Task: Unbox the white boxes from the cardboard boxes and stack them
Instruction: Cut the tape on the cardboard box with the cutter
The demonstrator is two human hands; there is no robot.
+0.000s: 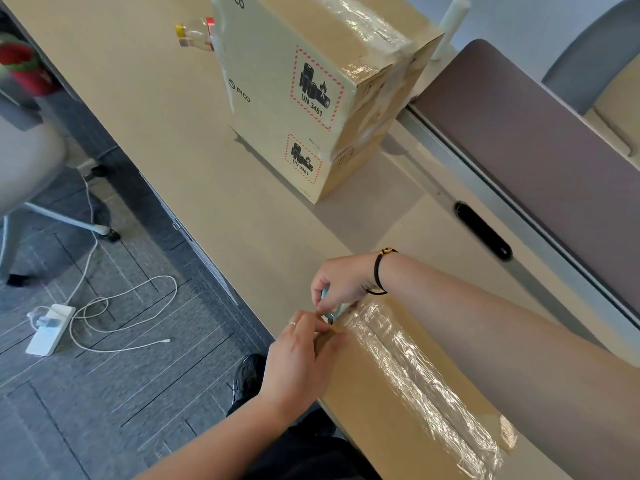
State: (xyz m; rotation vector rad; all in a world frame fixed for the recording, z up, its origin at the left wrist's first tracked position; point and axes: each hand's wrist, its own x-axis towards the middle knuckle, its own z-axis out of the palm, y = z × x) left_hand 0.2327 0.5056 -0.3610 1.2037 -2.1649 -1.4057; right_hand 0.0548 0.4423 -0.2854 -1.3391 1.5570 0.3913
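A cardboard box (398, 393) sealed with clear tape lies on the desk right in front of me. My right hand (341, 282) grips a small light-blue cutter (334, 308) at the far end of the tape seam. My left hand (301, 358) presses on the near corner of that box, fingers curled over its edge beside the cutter. A stack of two taped cardboard boxes (311, 98) with PICO print and battery warning labels stands farther back on the desk. No white box shows.
The beige desk (156, 98) runs diagonally, with a brown divider panel (536, 161) along its right side and a black cable slot (483, 230). A small clear bottle (195, 32) lies behind the stack. On the floor lie a white power strip (50, 329) and cable; an office chair (31, 168) stands at left.
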